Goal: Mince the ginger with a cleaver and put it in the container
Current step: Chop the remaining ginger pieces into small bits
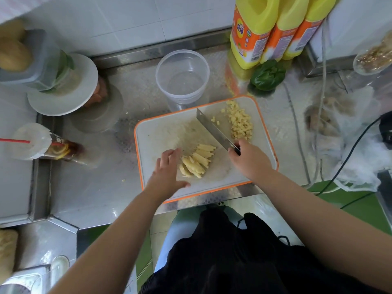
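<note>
A white cutting board (161, 132) with an orange rim lies on the steel counter. Ginger strips (197, 160) are bunched near its front middle. Diced ginger (240, 122) is heaped at the board's back right. My left hand (167, 168) lies with straight fingers just left of the strips, touching their edge. My right hand (250, 158) grips the handle of the cleaver (214, 129), whose blade runs diagonally between the two ginger heaps. A clear round container (182, 77) stands behind the board with nothing in it.
Yellow bottles (267, 28) and a green pepper (267, 75) stand at the back right. A white plate (63, 85) and a drink cup with a red straw (38, 143) are on the left. Cables (297, 132) and plastic bags lie to the right.
</note>
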